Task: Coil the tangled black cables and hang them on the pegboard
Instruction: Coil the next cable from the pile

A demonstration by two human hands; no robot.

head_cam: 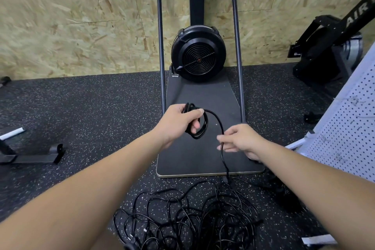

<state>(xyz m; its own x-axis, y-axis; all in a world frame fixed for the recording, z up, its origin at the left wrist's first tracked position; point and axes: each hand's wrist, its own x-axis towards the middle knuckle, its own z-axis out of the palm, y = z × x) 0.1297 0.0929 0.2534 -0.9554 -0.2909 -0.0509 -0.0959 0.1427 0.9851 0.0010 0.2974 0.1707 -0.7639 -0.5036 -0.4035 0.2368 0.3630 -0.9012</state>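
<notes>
My left hand (178,123) grips a small coil of black cable (199,128), several loops held upright in its fist. From the coil a single strand (220,126) arcs right and down through the fingertips of my right hand (240,141), which pinches it loosely. The strand drops past the platform edge into a tangled heap of black cables (188,217) on the floor in front of me. The white pegboard (349,128) leans at the right edge, a few small hooks on it.
A black fan machine (198,55) with a tall tube frame stands on a dark platform (190,160) under my hands, against a chipboard wall. Another black machine (326,50) sits at the right. A low metal stand (30,156) lies at the left on speckled rubber flooring.
</notes>
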